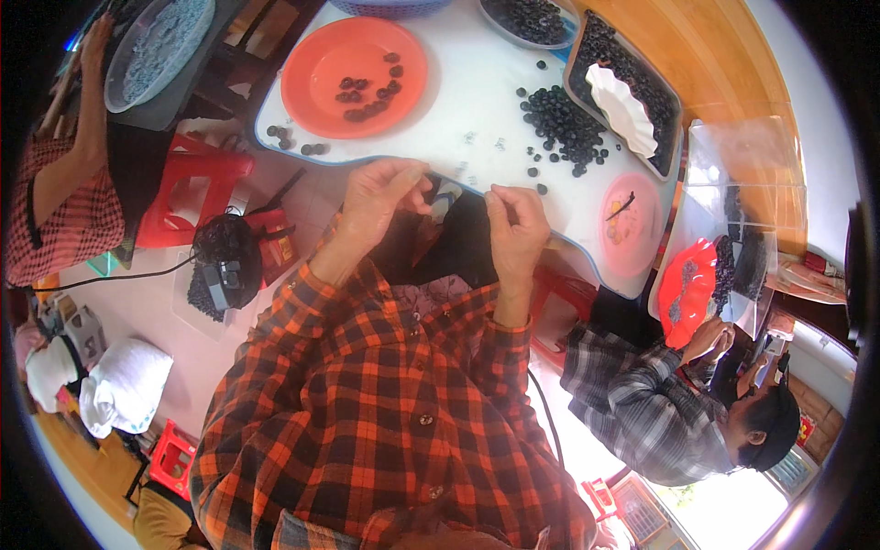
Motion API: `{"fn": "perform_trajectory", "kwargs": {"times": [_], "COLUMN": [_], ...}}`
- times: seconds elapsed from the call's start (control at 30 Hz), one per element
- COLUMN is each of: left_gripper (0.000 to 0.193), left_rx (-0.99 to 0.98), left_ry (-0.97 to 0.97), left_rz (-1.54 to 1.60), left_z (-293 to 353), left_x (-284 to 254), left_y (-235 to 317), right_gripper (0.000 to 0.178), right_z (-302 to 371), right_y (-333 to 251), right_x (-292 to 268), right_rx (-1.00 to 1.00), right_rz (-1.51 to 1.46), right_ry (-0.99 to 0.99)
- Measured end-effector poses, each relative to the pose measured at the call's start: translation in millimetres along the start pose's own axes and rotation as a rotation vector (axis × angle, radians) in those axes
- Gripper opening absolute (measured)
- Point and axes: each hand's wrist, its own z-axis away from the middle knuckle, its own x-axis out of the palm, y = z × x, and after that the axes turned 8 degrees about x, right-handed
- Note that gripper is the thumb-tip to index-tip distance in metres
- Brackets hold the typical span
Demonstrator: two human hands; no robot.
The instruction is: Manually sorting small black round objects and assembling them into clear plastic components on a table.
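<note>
My left hand (385, 200) and my right hand (519, 229) are raised apart at the near edge of the white table (458, 73). Each has thumb and forefinger pinched together; anything between them is too fine to make out. Beyond them, a few tiny clear pieces (469, 138) lie on the tabletop. To the far left sits an orange-red basin (312, 69) with several dark bead clusters (367, 110) in it. A heap of loose black beads (561, 124) spreads out right of centre. Nearer the right edge rests a pink dish (612, 229) with a thin dark stick (621, 205) in it.
A tray (669, 163) of black beads at the right holds a white scalloped dish (623, 110). Behind stands a bowl (522, 20) of beads. A person in grey plaid (632, 403) works at the right beside a red scalloped dish (687, 293). A red stool (188, 188) stands left.
</note>
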Motion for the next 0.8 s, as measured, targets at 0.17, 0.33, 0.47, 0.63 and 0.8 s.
{"fn": "perform_trajectory", "kwargs": {"times": [0.17, 0.33, 0.47, 0.63, 0.8], "left_gripper": [0.021, 0.020, 0.019, 0.022, 0.017], "left_rx": [0.222, 0.606, 0.946, 0.986, 1.001], "left_ry": [0.146, 0.225, 0.261, 0.276, 0.305], "left_rz": [-0.378, -0.924, -1.357, -1.573, -1.595], "left_z": [-15.0, -41.8, -60.3, -71.4, -72.6], "left_x": [3.7, -13.6, -18.4, -21.2, -0.7], "left_y": [21.4, 34.5, 38.3, 38.2, 36.5], "right_gripper": [0.009, 0.010, 0.010, 0.008, 0.005], "right_z": [-2.3, -1.0, 0.9, 1.1, 0.3], "right_y": [9.3, 9.4, 10.8, 10.3, 12.0], "right_x": [2.2, 21.0, 30.0, 33.9, 32.1], "right_rx": [-0.079, -0.122, -0.159, -0.166, -0.153], "right_rz": [0.155, 0.233, 0.367, 0.394, 0.418], "right_ry": [0.051, 0.053, 0.100, 0.119, 0.123]}}
